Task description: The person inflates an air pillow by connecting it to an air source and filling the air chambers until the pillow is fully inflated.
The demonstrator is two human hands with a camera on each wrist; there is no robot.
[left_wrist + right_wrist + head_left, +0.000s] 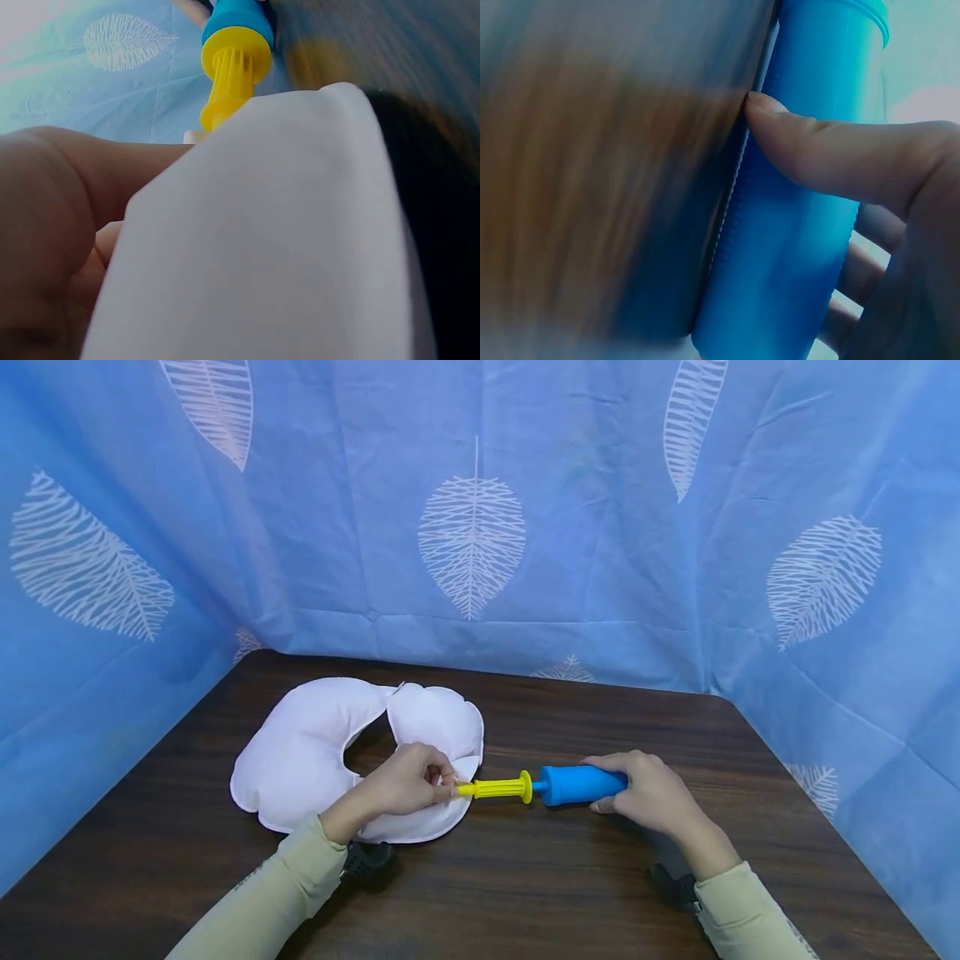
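Left hand [408, 781] is pinching the white cushion [315, 752] beside the pump's yellow nozzle [495, 788]; right hand [648, 793] is gripping the blue pump [581, 783].

A dark wooden table [525, 877] lies under everything. Blue cloth [600, 527] printed with white leaves [471, 537] hangs behind it and along both sides.

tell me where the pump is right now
In the head view the blue and yellow pump lies centre-right on the table, gripped by the right hand, its yellow tip at the white pillow.
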